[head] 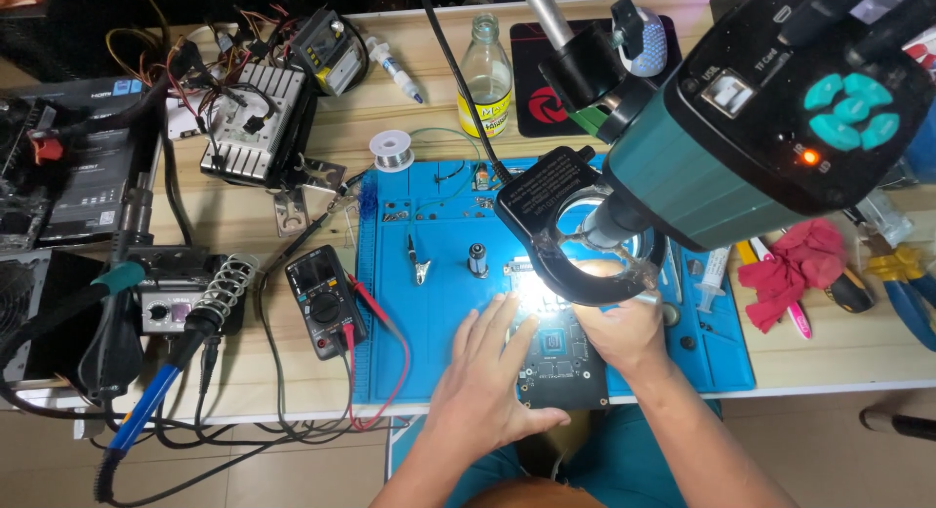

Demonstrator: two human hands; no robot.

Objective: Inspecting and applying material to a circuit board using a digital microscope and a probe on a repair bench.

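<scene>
Blue silicone work mat (429, 362) fills the middle of the head view, and on it, low and centre in the frame, lies the dark circuit board (564, 357) you are working on. Your left hand (487, 376) lies flat with its fingers spread, pressing on the board's left edge. Your right hand (624, 328) rests on the board's upper right part, partly hidden under the black ring light (546, 211) of the microscope; whether its fingers pinch anything, you cannot tell from here. The ring light throws a bright glare onto the board's upper edge. The teal microscope camera body (741, 147) takes up the upper right of the frame.

Just left of the mat sits a black multimeter (325, 301) with red leads trailing toward the lower edge of the table. Further left, a soldering iron with a blue handle (161, 391) rests in its coiled stand. A spool of solder (392, 149) lies above the mat, and a glass bottle (486, 74) stands near the top centre. At the right edge lies a crumpled red cloth (795, 264), beside yellow-handled pliers (902, 274).
</scene>
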